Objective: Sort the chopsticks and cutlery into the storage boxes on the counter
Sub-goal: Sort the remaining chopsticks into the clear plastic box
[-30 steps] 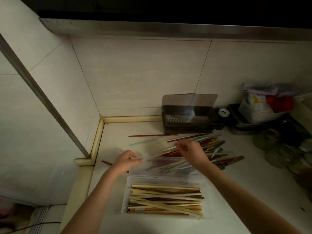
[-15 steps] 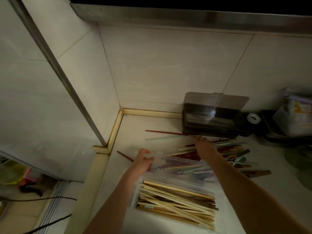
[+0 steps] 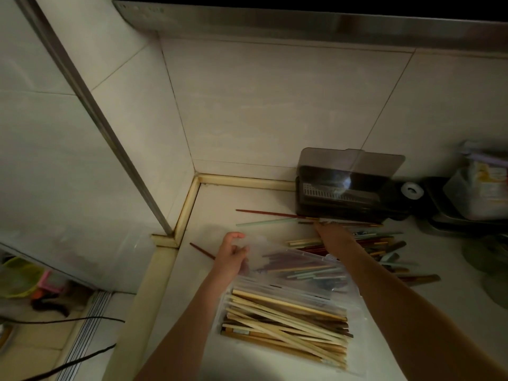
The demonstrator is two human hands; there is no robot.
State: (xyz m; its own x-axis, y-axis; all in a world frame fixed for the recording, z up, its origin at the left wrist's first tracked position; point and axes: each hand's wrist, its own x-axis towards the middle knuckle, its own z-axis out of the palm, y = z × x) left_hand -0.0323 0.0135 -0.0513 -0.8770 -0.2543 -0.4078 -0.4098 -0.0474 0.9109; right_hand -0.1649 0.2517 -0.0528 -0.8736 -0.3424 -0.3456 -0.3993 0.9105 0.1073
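A: Starting at the left, what is lying around the counter [image 3: 225, 204]?

B: A metal rail [image 3: 90, 105] is running down the tiled wall, and below the counter's edge black cables [image 3: 68, 320] are trailing over the floor beside some green and pink plastic things, too blurred to name.

A: And the left hand [image 3: 231, 254]?

B: It is gripping the raised clear lid [image 3: 288, 259] of the clear storage box [image 3: 354, 350] at its left corner, thumb and fingers curled on the edge. One dark red chopstick [image 3: 202, 251] is poking out just left of that hand.

A: What is the box holding?

B: Pale wooden chopsticks [image 3: 286, 320], piled lengthwise, too many overlapping to count.

A: The right hand [image 3: 334, 235]?

B: It is reaching past the lid to the loose pile of coloured chopsticks [image 3: 382, 243] on the counter. Its fingertips are lying at a brown stick [image 3: 354, 223], but I cannot tell whether they are pinching it. Two single sticks, one red [image 3: 264, 212] and one pale green [image 3: 266, 222], are lying apart to the left of the pile.

A: Behind that?

B: One dark storage box [image 3: 346, 199] with its tinted lid standing open against the wall. Right of it, a white roll [image 3: 411, 190] and a plastic bag [image 3: 478, 188] with print too blurred to read.
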